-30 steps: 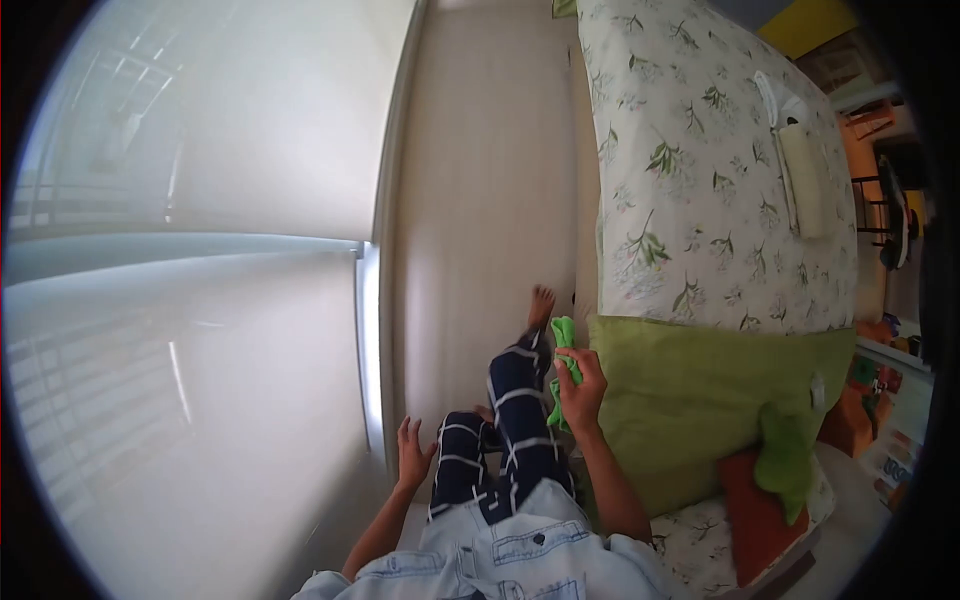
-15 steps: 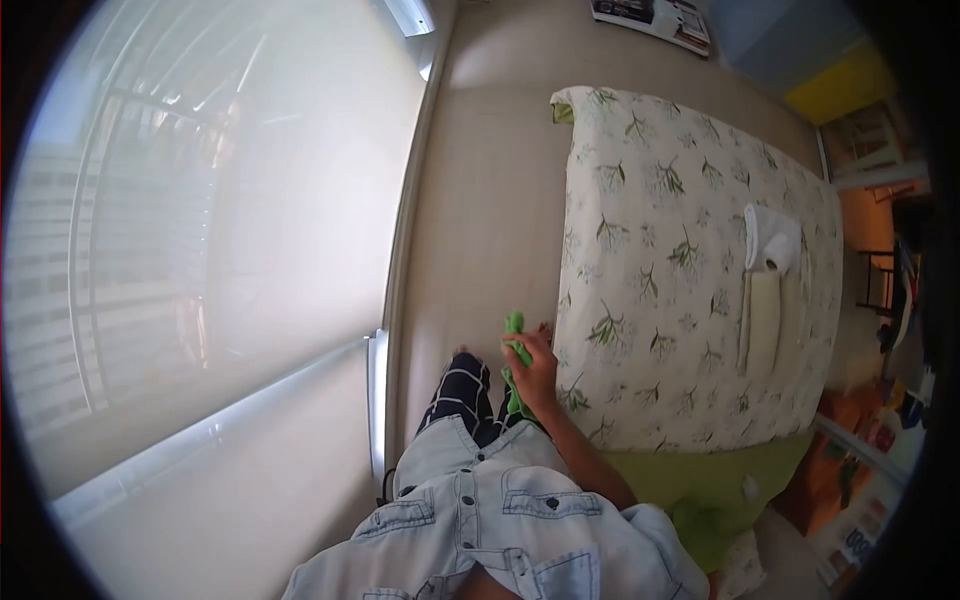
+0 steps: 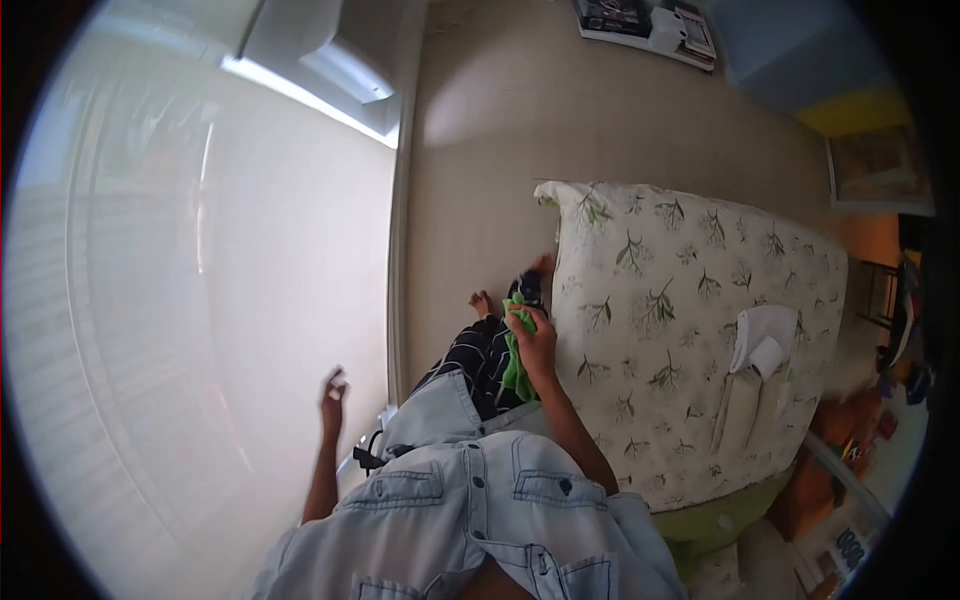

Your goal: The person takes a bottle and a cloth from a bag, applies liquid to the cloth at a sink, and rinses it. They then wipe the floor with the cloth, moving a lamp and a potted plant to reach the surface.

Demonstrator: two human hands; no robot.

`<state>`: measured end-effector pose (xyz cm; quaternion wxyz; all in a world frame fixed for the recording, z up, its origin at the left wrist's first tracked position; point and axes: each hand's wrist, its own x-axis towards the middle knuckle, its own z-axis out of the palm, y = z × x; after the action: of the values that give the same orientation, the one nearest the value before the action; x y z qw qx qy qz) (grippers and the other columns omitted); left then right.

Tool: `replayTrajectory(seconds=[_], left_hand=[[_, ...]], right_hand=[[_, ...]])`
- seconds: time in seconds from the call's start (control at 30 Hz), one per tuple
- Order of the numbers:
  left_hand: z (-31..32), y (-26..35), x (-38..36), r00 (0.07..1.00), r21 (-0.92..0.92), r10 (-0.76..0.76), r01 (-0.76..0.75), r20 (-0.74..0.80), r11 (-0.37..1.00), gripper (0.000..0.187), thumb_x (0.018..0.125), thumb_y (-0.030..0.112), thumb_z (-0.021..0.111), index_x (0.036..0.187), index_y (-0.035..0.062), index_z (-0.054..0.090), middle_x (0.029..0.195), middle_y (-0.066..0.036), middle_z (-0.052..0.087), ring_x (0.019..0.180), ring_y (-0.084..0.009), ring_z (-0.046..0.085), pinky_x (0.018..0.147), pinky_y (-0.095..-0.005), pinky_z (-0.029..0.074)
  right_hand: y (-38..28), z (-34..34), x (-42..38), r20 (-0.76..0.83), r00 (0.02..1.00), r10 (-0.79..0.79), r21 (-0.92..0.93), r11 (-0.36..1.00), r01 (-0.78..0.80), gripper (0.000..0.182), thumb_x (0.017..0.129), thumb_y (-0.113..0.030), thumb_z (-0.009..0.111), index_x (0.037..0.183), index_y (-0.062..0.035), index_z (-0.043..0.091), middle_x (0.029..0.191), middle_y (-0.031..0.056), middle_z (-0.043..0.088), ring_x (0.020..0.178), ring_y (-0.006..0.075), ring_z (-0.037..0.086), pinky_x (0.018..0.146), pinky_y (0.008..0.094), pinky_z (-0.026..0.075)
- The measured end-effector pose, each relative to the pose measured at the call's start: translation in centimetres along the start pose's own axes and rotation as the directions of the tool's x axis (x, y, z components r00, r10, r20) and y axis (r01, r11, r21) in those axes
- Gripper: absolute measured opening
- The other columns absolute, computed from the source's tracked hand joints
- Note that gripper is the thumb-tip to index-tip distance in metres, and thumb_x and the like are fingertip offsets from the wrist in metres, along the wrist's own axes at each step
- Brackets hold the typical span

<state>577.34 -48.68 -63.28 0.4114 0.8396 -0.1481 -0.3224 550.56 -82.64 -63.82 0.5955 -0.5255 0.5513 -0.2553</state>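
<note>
My right hand [image 3: 533, 335] is closed around a bunched green cloth [image 3: 518, 375], part of which hangs down in front of my dark checked trousers. Out to the other side, my left hand [image 3: 334, 390] is raised in front of the pale blind [image 3: 290, 270]. Its fingers are curled together near a small whitish spot at their tips, and I cannot tell what they hold. A black object with a cable [image 3: 368, 458] shows beside my shirt, below that hand.
A bed with a leaf-patterned sheet [image 3: 625, 340] stands to the right, with folded white cloth [image 3: 763, 340] and a beige folded piece [image 3: 738, 410] on it. Floor [image 3: 470, 160] runs between bed and window side. A tray of items [image 3: 650, 30] lies at the far end.
My left hand has come into view by the blind. I have moved forward along the bed, more of the window side shows ahead, and the green cloth stays in my right hand.
</note>
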Motion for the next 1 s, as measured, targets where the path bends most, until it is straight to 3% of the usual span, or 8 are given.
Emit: replayTrajectory(seconds=[0.17, 0.37, 0.47, 0.53, 0.7, 0.77, 0.9, 1.0], left_hand=[[-1.0, 15.8, 13.2, 0.905, 0.131, -0.019, 0.083, -0.426, 0.988, 0.039, 0.093, 0.028, 0.044, 0.127, 0.0092, 0.047, 0.114, -0.008, 0.057, 0.102, -0.0183, 0.056, 0.08, -0.0338, 0.045], [11.2, 16.9, 25.8, 0.983, 0.627, 0.168, -0.087, -0.071, 0.774, 0.039, 0.086, 0.004, 0.054, 0.124, 0.0066, 0.049, 0.12, -0.011, 0.052, 0.102, -0.0227, 0.055, 0.08, -0.0347, 0.045], [17.6, 15.8, 35.4, 0.952, 0.675, 0.259, -0.301, 0.165, 0.674, 0.044, 0.087, 0.012, 0.055, 0.128, 0.0019, 0.042, 0.125, -0.015, 0.048, 0.116, -0.0306, 0.044, 0.093, -0.0412, 0.038], [19.5, 14.1, 39.0, 0.93, 0.711, 0.239, -0.366, 0.278, 0.6, 0.052, 0.086, 0.025, 0.056, 0.129, 0.0005, 0.039, 0.126, -0.018, 0.046, 0.119, -0.0348, 0.041, 0.097, -0.0459, 0.034], [20.0, 9.0, 43.8, 0.912, 0.778, -0.018, -0.34, 0.41, 0.528, 0.067, 0.082, 0.05, 0.054, 0.121, -0.004, 0.047, 0.126, -0.025, 0.042, 0.121, -0.0458, 0.035, 0.1, -0.0582, 0.025], [20.8, 9.5, 44.5, 0.96, 0.798, 0.023, -0.245, 0.279, 0.551, 0.061, 0.085, 0.051, 0.049, 0.126, 0.0053, 0.044, 0.134, -0.017, 0.038, 0.128, -0.0396, 0.028, 0.104, -0.054, 0.02], [19.8, 9.3, 46.1, 0.902, 0.825, -0.125, -0.312, 0.413, 0.47, 0.076, 0.08, 0.055, 0.054, 0.138, 0.0147, 0.028, 0.143, -0.013, 0.029, 0.132, -0.0366, 0.022, 0.107, -0.0547, 0.013], [19.7, 8.5, 45.9, 0.95, 0.857, 0.038, -0.297, 0.31, 0.421, 0.061, 0.086, 0.052, 0.047, 0.115, -0.0016, 0.052, 0.13, -0.021, 0.04, 0.127, -0.0404, 0.029, 0.101, -0.0555, 0.024]], right_hand=[[6.8, 6.3, 18.5, 0.169, 0.824, 0.542, 0.473, 0.688, -0.55, 0.032, 0.075, -0.02, 0.07, 0.1, -0.0018, 0.065, 0.092, 0.0045, 0.062, 0.083, 0.0155, 0.057, 0.073, 0.0292, 0.045], [26.5, 13.8, 34.3, -0.032, 0.612, 0.79, 0.519, 0.537, -0.666, 0.033, 0.077, -0.023, 0.067, 0.1, 0.0002, 0.063, 0.093, 0.0084, 0.062, 0.086, 0.019, 0.056, 0.077, 0.0326, 0.043], [36.7, 14.5, 42.0, -0.211, 0.645, 0.735, -0.111, 0.637, -0.762, 0.036, 0.081, -0.028, 0.06, 0.102, 0.0015, 0.062, 0.098, 0.0148, 0.061, 0.09, 0.0255, 0.056, 0.081, 0.0371, 0.042], [48.5, 16.0, 45.4, -0.675, 0.413, 0.611, 0.25, 0.716, -0.652, 0.046, 0.084, -0.038, 0.054, 0.104, 0.0023, 0.061, 0.1, 0.0233, 0.06, 0.091, 0.0356, 0.056, 0.084, 0.0426, 0.041], [52.8, 17.4, 51.0, -0.93, 0.359, 0.082, -0.232, 0.627, -0.744, 0.079, 0.082, -0.063, 0.043, 0.129, 0.0003, 0.04, 0.134, 0.0261, 0.035, 0.124, 0.0403, 0.032, 0.097, 0.0531, 0.028], [49.2, 22.4, 54.7, -0.918, 0.396, 0.001, -0.313, 0.611, -0.727, 0.078, 0.084, -0.062, 0.04, 0.133, -0.0019, 0.036, 0.136, 0.0256, 0.032, 0.127, 0.0396, 0.029, 0.101, 0.0554, 0.021], [47.0, 33.1, 55.1, -0.297, 0.939, -0.173, -0.838, 0.52, -0.169, 0.059, 0.081, -0.037, 0.056, 0.13, -0.0081, 0.043, 0.135, 0.0229, 0.034, 0.126, 0.0367, 0.032, 0.1, 0.056, 0.022], [50.0, 36.5, 47.5, -0.031, 0.978, -0.208, -0.804, 0.586, 0.1, 0.051, 0.075, -0.014, 0.058, 0.125, -0.0124, 0.047, 0.116, 0.0143, 0.05, 0.103, 0.0311, 0.05, 0.083, 0.0516, 0.037]])
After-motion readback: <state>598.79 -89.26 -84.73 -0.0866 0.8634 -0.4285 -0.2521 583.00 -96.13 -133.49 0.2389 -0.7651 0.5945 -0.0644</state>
